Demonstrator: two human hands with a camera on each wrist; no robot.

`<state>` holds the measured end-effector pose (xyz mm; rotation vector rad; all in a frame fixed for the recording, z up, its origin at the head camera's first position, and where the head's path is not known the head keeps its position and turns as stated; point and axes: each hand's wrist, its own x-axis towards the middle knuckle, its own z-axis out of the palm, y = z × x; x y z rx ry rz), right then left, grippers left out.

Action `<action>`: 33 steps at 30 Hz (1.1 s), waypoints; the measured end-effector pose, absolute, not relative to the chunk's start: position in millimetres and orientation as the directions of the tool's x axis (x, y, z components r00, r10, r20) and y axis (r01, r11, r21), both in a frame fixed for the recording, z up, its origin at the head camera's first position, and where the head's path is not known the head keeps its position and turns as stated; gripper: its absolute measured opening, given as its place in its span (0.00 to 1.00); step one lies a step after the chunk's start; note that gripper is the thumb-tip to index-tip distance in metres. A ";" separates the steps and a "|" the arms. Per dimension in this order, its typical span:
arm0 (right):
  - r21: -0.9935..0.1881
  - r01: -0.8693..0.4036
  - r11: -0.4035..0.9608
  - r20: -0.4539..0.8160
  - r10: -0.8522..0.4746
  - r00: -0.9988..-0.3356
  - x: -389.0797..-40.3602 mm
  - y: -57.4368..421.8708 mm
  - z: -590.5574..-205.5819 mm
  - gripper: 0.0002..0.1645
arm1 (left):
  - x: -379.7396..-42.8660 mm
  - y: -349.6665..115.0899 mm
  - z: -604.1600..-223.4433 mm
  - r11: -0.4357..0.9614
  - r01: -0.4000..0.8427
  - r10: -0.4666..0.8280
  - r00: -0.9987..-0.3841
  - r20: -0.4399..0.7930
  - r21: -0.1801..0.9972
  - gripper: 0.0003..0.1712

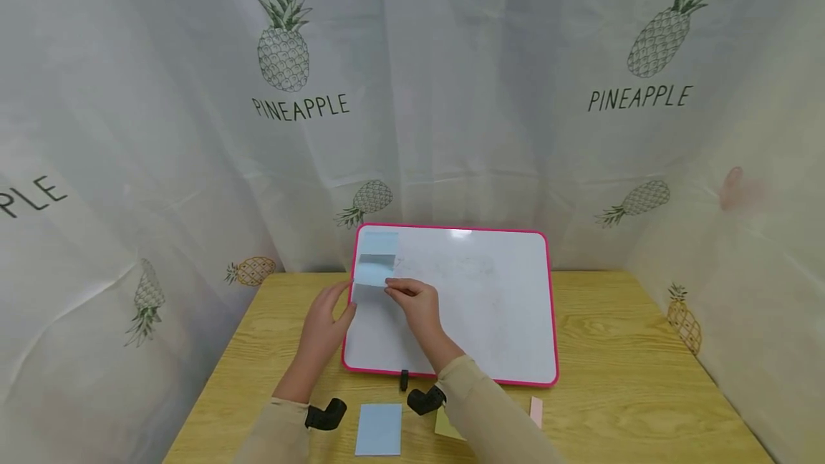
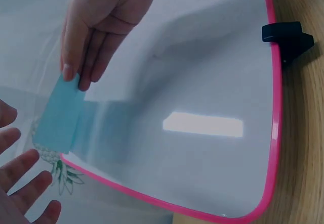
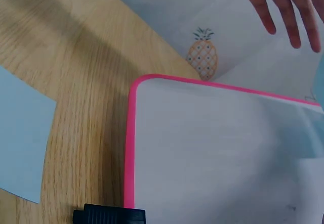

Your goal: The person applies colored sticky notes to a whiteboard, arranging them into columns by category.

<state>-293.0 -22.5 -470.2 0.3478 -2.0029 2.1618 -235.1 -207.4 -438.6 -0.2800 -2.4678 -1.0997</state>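
My right hand (image 1: 417, 306) pinches the lower edge of a light-blue sticky note (image 1: 376, 275) between thumb and fingers. The note (image 2: 61, 117) stands out from the upper left of a pink-framed whiteboard (image 1: 477, 306). Just above it, another light-blue sticky note (image 1: 379, 242) lies on the board by the top left corner. My left hand (image 1: 325, 324) is at the board's left edge with its fingers spread and holds nothing. In the left wrist view, the left fingers (image 2: 25, 176) are close to the held note; contact cannot be made out.
The whiteboard leans up on a wooden table (image 1: 612, 349), with a black clip-like piece (image 1: 404, 380) at its lower edge. In front lie a light-blue pad (image 1: 378, 429), a yellow paper (image 1: 447, 425) partly under my right sleeve, and a pink strip (image 1: 536, 412). A pineapple-print curtain (image 1: 451, 127) hangs behind.
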 end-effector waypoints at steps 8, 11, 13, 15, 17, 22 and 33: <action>-0.958 -0.285 -0.026 0.285 0.000 -0.958 -303.4 -23.8 -473.3 0.07 | -258.3 -199.2 -436.7 0.679 0.277 0.008 -0.929 0.370 0.680 0.26; -0.957 -0.291 -0.001 0.291 0.000 -0.957 -305.7 -24.5 -475.7 0.07 | -267.0 -197.5 -439.3 0.695 0.252 0.004 -0.938 0.346 0.674 0.26; -0.952 -0.305 0.022 0.305 -0.002 -0.952 -307.3 -25.0 -477.7 0.07 | -273.2 -196.7 -441.6 0.707 0.250 0.012 -0.940 0.342 0.662 0.27; -0.947 -0.317 0.050 0.317 -0.006 -0.948 -308.3 -25.3 -479.2 0.07 | -278.8 -196.3 -444.1 0.720 0.243 0.018 -0.943 0.332 0.650 0.28; -0.942 -0.327 0.069 0.327 -0.009 -0.945 -308.7 -25.5 -480.3 0.08 | -284.4 -196.4 -446.5 0.732 0.239 0.024 -0.945 0.327 0.638 0.28; -0.942 -0.321 0.094 0.321 -0.014 -0.947 -310.1 -25.6 -481.6 0.08 | -294.3 -196.8 -453.6 0.739 0.245 0.034 -0.944 0.328 0.628 0.28; -0.930 -0.330 0.164 0.326 -0.054 -0.944 -310.9 -23.5 -484.4 0.10 | -305.5 -200.7 -469.0 0.710 0.307 0.072 -0.927 0.368 0.634 0.24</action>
